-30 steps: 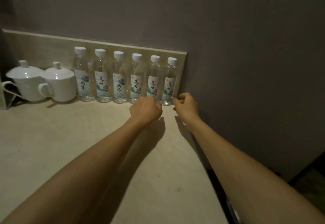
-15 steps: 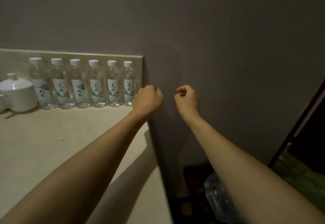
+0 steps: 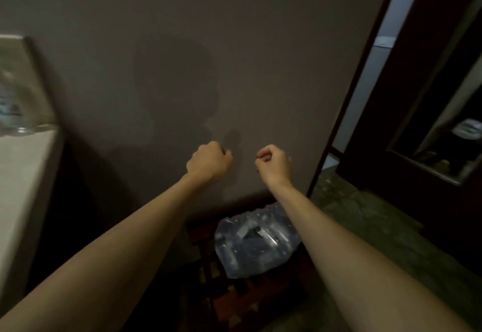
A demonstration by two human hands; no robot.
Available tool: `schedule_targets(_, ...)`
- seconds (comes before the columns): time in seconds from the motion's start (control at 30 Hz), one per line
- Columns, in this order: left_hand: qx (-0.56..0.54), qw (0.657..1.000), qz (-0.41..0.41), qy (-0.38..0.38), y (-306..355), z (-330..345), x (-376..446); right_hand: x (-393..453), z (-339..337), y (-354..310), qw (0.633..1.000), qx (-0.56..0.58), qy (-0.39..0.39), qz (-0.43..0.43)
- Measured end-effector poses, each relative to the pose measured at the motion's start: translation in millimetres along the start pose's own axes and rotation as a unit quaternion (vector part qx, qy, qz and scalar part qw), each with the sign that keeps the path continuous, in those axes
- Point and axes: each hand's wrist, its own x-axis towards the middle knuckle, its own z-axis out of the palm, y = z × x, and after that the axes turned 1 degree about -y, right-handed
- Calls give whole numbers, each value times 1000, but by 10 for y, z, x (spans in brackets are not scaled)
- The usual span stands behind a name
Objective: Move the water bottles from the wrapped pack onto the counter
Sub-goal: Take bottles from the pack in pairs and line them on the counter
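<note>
1. Sliding out at the far left, the counter (image 3: 23, 164) now shows only its right edge, with one blurred water bottle (image 3: 10, 112), perhaps more, at its back.
2. Left hand (image 3: 208, 162) has left the counter, curled and empty, before the wall (image 3: 182, 44).
3. Right hand (image 3: 273, 164) likewise, fingers curled, holding nothing.
4. Wrapped pack (image 3: 255, 245) has come into fuller view, on the floor below both hands.

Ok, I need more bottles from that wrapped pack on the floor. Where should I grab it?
Probably come from above: the wrapped pack lies low between both forearms, its torn top facing up. Reach through that opening; the blur hides individual bottles.
</note>
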Motion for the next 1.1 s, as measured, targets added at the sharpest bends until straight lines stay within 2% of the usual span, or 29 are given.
schedule_targets(0.23,8,997,5,-77,280,837,235,322,-129,771,997,-16,-49,60)
schedule_targets(0.53,-5,982,-61,-181,30,2012,1155,1083,390,1818,976,-42,-129,168)
schedule_targets(0.67,-4,966,-97,-238,-178,2509,1438,1310,654,2274,955,-69,-178,225)
schedule_targets(0.77,-11,935,-119,-334,-377,2876,1526,1371,846,2601,933,-97,-238,253)
schedule_targets(0.83,-2,910,-121,-396,-499,3114,1524,1362,957,2789,905,-108,-308,271)
schedule_targets(0.93,30,896,-120,-427,-649,3410,1538,1389,1060,3036,867,-143,-394,270)
schedule_targets(1.1,21,864,-139,-483,-718,3853,1595,1518,1282,3519,838,-182,-453,243)
